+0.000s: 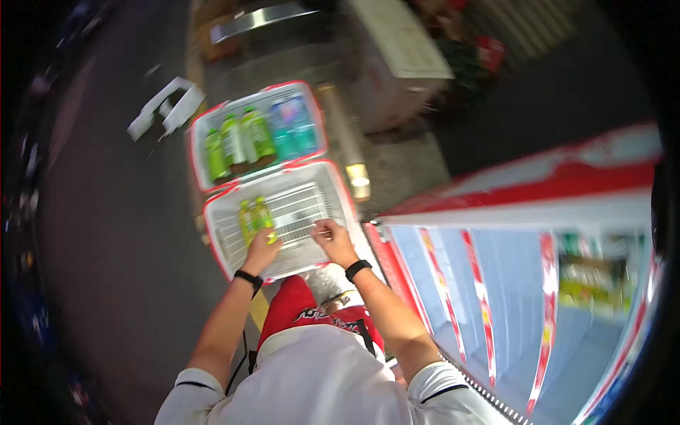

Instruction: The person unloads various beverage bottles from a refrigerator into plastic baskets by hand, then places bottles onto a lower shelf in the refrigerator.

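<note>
My left hand [263,253] reaches into the near white basket [334,190] at its left side. Its fingers are closed around a yellow-green bottle [271,236], mostly covered by the hand. Just beyond it, yellow-green drink bottles [253,212] lie side by side in the same basket. Over the basket's right part is my right hand [333,241], fingers curled in toward the thumb; whatever they hold, if anything, is too small to make out. Both wrists wear black bands.
A second white basket [312,106] with red rim holds green-capped bottles [241,140] and blue-green bottles [292,127]. To the right stands an open red-and-white cooler [453,283] with dividers and some packs inside. White scrap [170,106] lies on the ground; a pale box [397,64] stands beyond.
</note>
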Demonstrator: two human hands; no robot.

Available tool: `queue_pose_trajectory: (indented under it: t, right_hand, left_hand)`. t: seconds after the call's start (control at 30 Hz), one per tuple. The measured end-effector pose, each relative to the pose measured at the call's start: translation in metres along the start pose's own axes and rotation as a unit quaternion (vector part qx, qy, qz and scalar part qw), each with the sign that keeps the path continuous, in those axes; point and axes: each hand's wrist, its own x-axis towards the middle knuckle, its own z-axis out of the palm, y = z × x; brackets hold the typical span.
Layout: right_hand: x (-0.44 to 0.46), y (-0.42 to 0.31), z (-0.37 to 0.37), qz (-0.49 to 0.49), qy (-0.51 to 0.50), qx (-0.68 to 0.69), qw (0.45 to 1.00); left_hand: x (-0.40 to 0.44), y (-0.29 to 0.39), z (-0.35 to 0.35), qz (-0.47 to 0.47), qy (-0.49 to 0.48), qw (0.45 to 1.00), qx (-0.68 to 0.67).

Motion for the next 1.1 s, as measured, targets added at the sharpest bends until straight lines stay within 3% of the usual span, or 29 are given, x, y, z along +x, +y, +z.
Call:
queue_pose_trajectory:
  t: [0.13,0.23,0.33,0.4,0.47,0.57,0.6,0.67,0.7,0.8,0.87,0.93,0.97,1.0,1.03,1.1]
  right_hand:
    - [-0.113,-0.091,-0.11,-0.062,0.149,0.007,0.987]
    - [-0.207,-0.152,-0.189,-0.198,0.326,0.02,0.924]
    - [-0.289,-0.194,-0.26,-0.336,0.485,-0.101,0.801]
    - [-0.325,-0.212,-0.301,-0.355,0.62,-0.14,0.686]
    - [-0.345,-0.233,-0.336,-0.31,0.698,-0.137,0.631]
    - [-0.345,-0.242,-0.381,-0.234,0.657,-0.2,0.688]
    - [-0.344,-0.245,-0.386,-0.246,0.659,-0.197,0.683]
    - [-0.344,-0.251,-0.395,-0.135,0.569,-0.197,0.787]
    - [-0.337,-0.244,-0.4,-0.14,0.602,-0.27,0.738]
    - [-0.342,-0.248,-0.396,-0.161,0.577,-0.231,0.767]
    - [-0.349,-0.25,-0.385,-0.181,0.587,-0.246,0.75]
    - [-0.357,-0.251,-0.367,-0.286,0.597,-0.297,0.688]
    - [-0.361,-0.256,-0.361,-0.345,0.576,-0.301,0.677]
    - [-0.366,-0.265,-0.351,-0.402,0.554,-0.304,0.663]
    - [-0.369,-0.272,-0.341,-0.401,0.531,-0.279,0.692]
    - [-0.381,-0.292,-0.316,-0.405,0.472,-0.247,0.743]
  left_hand:
    - [-0.035,0.086,0.056,0.067,-0.103,0.988,-0.096]
    - [-0.074,0.158,0.107,0.116,-0.188,0.97,-0.104]
    - [-0.12,0.239,0.139,0.209,-0.251,0.942,-0.078]
    - [-0.146,0.279,0.161,0.247,-0.266,0.926,-0.107]
    - [-0.179,0.318,0.176,0.325,-0.283,0.892,-0.136]
    - [-0.224,0.373,0.187,0.401,-0.291,0.856,-0.146]
    - [-0.242,0.393,0.185,0.424,-0.281,0.852,-0.125]
    - [-0.264,0.419,0.185,0.473,-0.268,0.831,-0.12]
    - [-0.27,0.429,0.187,0.492,-0.265,0.82,-0.123]
    - [-0.298,0.458,0.179,0.526,-0.243,0.804,-0.129]
    - [-0.303,0.47,0.175,0.534,-0.239,0.801,-0.128]
    - [-0.312,0.483,0.168,0.586,-0.173,0.782,-0.119]
    - [-0.316,0.489,0.164,0.587,-0.168,0.783,-0.123]
    - [-0.321,0.499,0.159,0.64,-0.102,0.755,-0.104]
    - [-0.323,0.506,0.157,0.687,-0.039,0.721,-0.083]
    - [-0.317,0.509,0.156,0.665,-0.084,0.731,-0.125]
